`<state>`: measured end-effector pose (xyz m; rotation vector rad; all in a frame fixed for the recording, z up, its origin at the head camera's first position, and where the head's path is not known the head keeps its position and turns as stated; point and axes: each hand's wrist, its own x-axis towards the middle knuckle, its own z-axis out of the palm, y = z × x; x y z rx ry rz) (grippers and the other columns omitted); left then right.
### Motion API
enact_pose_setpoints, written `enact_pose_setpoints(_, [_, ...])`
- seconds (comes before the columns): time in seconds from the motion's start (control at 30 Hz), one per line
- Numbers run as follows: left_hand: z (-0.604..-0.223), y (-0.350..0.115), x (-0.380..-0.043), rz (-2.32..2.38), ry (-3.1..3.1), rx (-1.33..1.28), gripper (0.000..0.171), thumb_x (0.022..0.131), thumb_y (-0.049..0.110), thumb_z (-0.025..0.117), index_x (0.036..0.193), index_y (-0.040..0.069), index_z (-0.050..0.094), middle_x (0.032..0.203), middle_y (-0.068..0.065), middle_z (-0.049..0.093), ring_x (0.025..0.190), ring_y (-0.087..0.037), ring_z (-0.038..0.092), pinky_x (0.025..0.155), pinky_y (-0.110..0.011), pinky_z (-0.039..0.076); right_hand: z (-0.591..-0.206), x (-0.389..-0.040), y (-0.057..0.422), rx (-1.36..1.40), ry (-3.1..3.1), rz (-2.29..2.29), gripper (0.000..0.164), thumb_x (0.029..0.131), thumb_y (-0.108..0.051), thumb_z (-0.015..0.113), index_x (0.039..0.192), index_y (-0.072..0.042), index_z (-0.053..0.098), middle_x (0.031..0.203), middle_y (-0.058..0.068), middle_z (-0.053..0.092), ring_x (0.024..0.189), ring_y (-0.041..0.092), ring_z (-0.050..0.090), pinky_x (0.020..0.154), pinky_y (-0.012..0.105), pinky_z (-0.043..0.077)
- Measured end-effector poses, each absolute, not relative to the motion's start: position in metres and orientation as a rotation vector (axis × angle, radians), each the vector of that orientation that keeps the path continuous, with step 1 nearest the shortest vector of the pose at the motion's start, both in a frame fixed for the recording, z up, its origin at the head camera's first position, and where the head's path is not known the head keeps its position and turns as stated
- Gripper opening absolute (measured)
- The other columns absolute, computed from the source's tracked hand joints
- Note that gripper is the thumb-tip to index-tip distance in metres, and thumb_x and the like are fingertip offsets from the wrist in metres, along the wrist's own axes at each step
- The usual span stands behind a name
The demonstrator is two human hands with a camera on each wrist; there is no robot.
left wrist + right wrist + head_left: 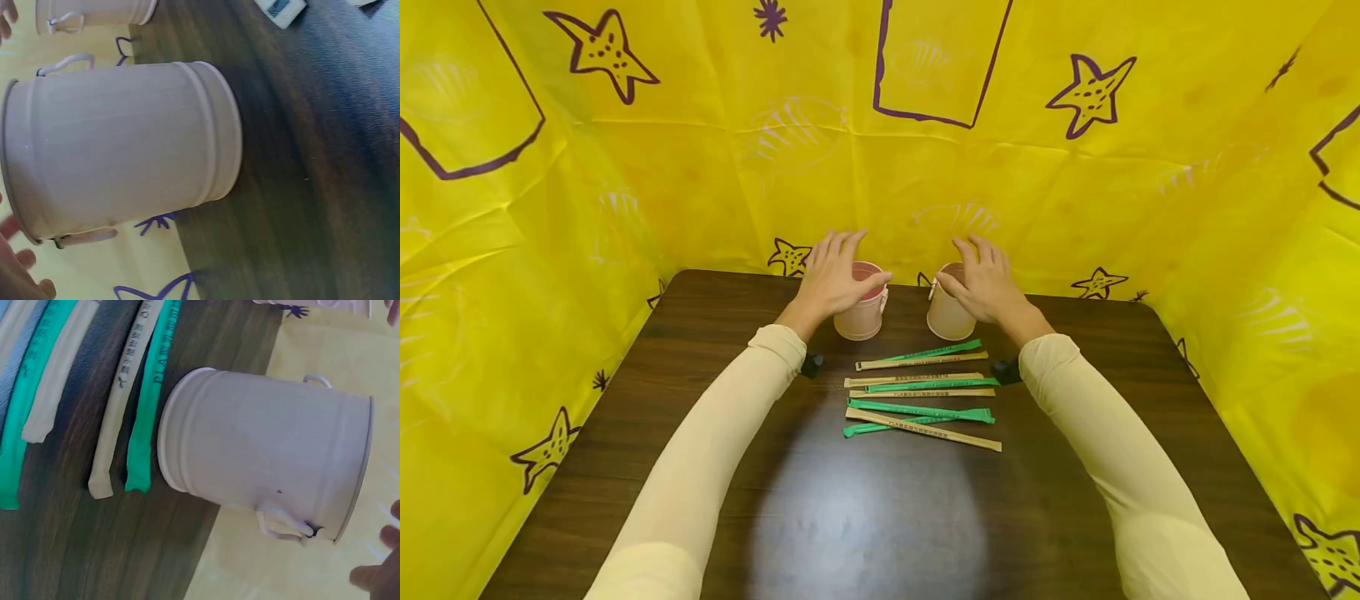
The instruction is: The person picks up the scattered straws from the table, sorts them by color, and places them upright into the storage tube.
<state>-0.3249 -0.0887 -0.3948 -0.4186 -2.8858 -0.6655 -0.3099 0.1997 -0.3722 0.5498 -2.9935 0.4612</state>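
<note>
Two small metal buckets with side handles stand upright near the table's back edge. The left one is a pink bucket [859, 318]; the right one is a cream bucket [951, 319]. At the left bucket's rim my left hand [831, 279] spreads its fingers, the thumb reaching across the mouth. My right hand [988, 285] is likewise at the cream bucket's rim, its thumb overlapping the mouth in the head view. Only fingertips of the left hand [19, 262] and of the right hand [384, 569] show near the rims in the wrist views.
Several slim paper-wrapped sticks, like wrapped straws, lie in front of the buckets: green wrappers [925, 411] and tan wrappers [955, 434], some crossing. The dark wood table [647, 467] is enclosed by a yellow patterned cloth [1037, 192] close behind the buckets.
</note>
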Motion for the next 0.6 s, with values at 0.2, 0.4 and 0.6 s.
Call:
enact_pose_setpoints(0.2, [-0.404, -0.088, -0.321, -0.811, -2.822, -0.433, 0.098, 0.083, 0.078, 0.061, 0.16, 0.023, 0.032, 0.161, -0.006, 0.041, 0.153, -0.031, 0.03, 0.125, -0.057, 0.023, -0.368, -0.299, 0.201, 0.585, -2.889, 0.576, 0.069, 0.106, -0.049, 0.045, 0.16, -0.012, 0.026, 0.162, 0.023, 0.024, 0.152, 0.042, 0.021, 0.124, 0.058, 0.022])
enact_pose_setpoints(0.4, [-0.413, -0.089, -0.319, -0.945, -2.805, -0.376, 0.1, 0.079, 0.075, 0.069, 0.159, 0.025, 0.035, 0.158, -0.005, 0.043, 0.147, -0.031, 0.038, 0.12, -0.057, 0.03, -0.37, -0.285, 0.197, 0.699, -2.672, 0.585, 0.055, 0.104, -0.035, 0.058, 0.147, -0.004, 0.047, 0.15, 0.023, 0.043, 0.144, 0.042, 0.036, 0.121, 0.057, 0.028])
enact_pose_setpoints(0.6, [-0.42, -0.094, -0.32, -1.116, -2.783, -0.298, 0.1, 0.076, 0.07, 0.076, 0.158, 0.027, 0.037, 0.158, -0.005, 0.043, 0.142, -0.032, 0.043, 0.115, -0.059, 0.037, -0.377, -0.269, 0.193, 0.878, -2.498, 0.592, 0.038, 0.098, -0.02, 0.069, 0.127, 0.002, 0.062, 0.126, 0.021, 0.062, 0.124, 0.04, 0.054, 0.11, 0.054, 0.042])
